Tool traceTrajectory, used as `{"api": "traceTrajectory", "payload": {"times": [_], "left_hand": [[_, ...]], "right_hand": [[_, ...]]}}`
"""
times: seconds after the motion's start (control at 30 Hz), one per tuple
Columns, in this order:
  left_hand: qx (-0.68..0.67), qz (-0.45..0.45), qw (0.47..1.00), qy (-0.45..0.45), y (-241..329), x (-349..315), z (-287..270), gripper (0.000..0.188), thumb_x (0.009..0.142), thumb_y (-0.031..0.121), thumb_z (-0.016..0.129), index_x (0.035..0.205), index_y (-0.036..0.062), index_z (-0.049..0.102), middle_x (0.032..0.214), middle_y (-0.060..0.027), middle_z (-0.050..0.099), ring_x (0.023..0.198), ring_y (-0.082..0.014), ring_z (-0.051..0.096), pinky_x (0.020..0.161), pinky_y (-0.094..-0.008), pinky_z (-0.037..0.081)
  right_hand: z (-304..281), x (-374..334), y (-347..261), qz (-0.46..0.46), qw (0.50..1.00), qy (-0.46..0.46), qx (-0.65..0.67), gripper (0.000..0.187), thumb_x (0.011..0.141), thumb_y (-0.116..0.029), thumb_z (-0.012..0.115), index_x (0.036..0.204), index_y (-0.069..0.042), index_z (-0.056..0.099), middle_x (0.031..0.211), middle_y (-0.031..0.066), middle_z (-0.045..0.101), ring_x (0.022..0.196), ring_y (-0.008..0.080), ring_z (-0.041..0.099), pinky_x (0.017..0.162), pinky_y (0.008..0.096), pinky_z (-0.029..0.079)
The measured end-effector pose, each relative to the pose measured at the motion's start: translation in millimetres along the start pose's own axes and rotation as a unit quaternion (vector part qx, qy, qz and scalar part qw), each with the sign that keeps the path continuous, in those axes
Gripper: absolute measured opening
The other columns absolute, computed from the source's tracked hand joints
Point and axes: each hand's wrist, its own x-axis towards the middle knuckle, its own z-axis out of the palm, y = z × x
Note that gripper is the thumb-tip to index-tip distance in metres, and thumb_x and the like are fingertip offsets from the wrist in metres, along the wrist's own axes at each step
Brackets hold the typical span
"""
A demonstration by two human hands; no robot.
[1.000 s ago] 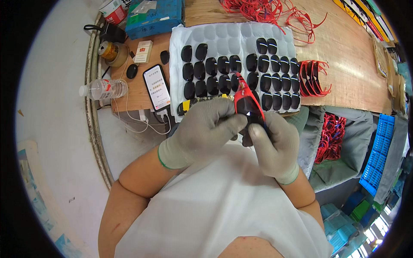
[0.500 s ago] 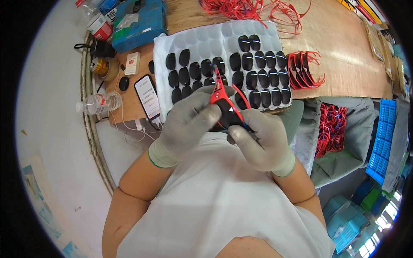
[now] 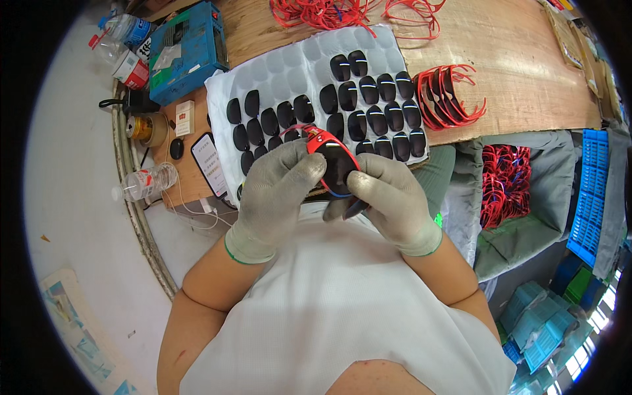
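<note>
Both my hands wear grey-white work gloves. Between them, in front of my chest, is a pair of red-framed sunglasses (image 3: 339, 170), one dark lens facing me. My left hand (image 3: 273, 197) is closed on one side of the frame, its thumb at the lens edge. My right hand (image 3: 398, 201) pinches the other side, thumb against the rim. A loose dark lens (image 3: 356, 209) shows under the right fingers. Just beyond, a white padded sheet (image 3: 289, 64) carries rows of dark lenses (image 3: 369, 91). My hands hide its near edge.
Red sunglasses (image 3: 447, 99) stand stacked right of the sheet, with red frames (image 3: 322, 12) heaped behind. A grey-lined bin (image 3: 546, 197) at right holds more red frames (image 3: 505, 187). At left are a phone (image 3: 209, 164), a clear bottle (image 3: 148, 182) and a blue box (image 3: 187, 52).
The sunglasses have turned, so a lens now faces me and the temple no longer points up. My right thumb has shifted up to the lens edge. The view has swung slightly.
</note>
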Motion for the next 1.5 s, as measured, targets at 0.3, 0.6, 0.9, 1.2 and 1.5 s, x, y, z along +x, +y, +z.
{"api": "traceTrajectory", "payload": {"times": [0.3,0.6,0.9,1.2,1.5], "left_hand": [[0.348,0.235,0.904,-0.084,16.5,-2.0,-5.3,0.023,0.089,0.001,0.051,0.109,-0.0055,0.060,0.124,-0.0248,0.059,0.108,-0.0346,0.061,0.097,-0.0407,0.047],[0.080,0.158,0.980,-0.086,6.3,17.6,-0.1,0.021,0.089,0.020,0.065,0.095,0.0003,0.062,0.160,-0.0254,0.028,0.142,-0.0244,0.039,0.112,-0.0388,0.033],[0.212,0.104,0.972,-0.009,22.0,160.3,-73.1,0.049,0.094,0.030,0.065,0.132,0.0004,0.057,0.136,-0.0097,0.056,0.118,-0.0154,0.054,0.099,-0.0311,0.045],[0.145,-0.112,0.949,0.256,40.1,372.2,-154.5,0.024,0.088,0.021,0.071,0.105,0.0048,0.065,0.094,-0.0048,0.063,0.083,-0.0146,0.058,0.071,-0.0319,0.049],[0.048,0.208,0.943,0.254,96.7,270.3,-138.5,0.020,0.095,0.018,0.068,0.112,0.0067,0.066,0.088,0.0001,0.060,0.075,-0.0095,0.054,0.065,-0.0254,0.044]], "right_hand": [[-6.6,3.6,-0.5,-0.187,0.968,-0.023,-0.164,0.020,0.091,-0.016,0.061,0.087,0.003,0.062,0.076,0.0159,0.056,0.067,0.0261,0.054,0.064,0.0384,0.044],[-16.8,0.0,4.2,-0.263,0.948,-0.074,-0.165,0.026,0.090,-0.008,0.056,0.115,0.000,0.056,0.081,0.0184,0.059,0.074,0.0341,0.059,0.067,0.0409,0.048],[-143.3,23.0,-21.1,-0.376,0.738,0.275,-0.489,0.036,0.085,-0.001,0.065,0.121,-0.003,0.064,0.087,0.0164,0.069,0.074,0.0350,0.067,0.067,0.0428,0.054],[-260.9,67.2,-32.8,-0.066,0.717,0.312,-0.620,0.022,0.097,-0.023,0.054,0.107,-0.005,0.061,0.090,0.0248,0.066,0.088,0.0443,0.064,0.077,0.0525,0.050],[-190.5,90.2,-42.2,-0.323,0.657,0.336,-0.593,0.025,0.086,-0.013,0.070,0.107,0.001,0.069,0.098,0.0193,0.069,0.090,0.0357,0.066,0.082,0.0455,0.052]]}}
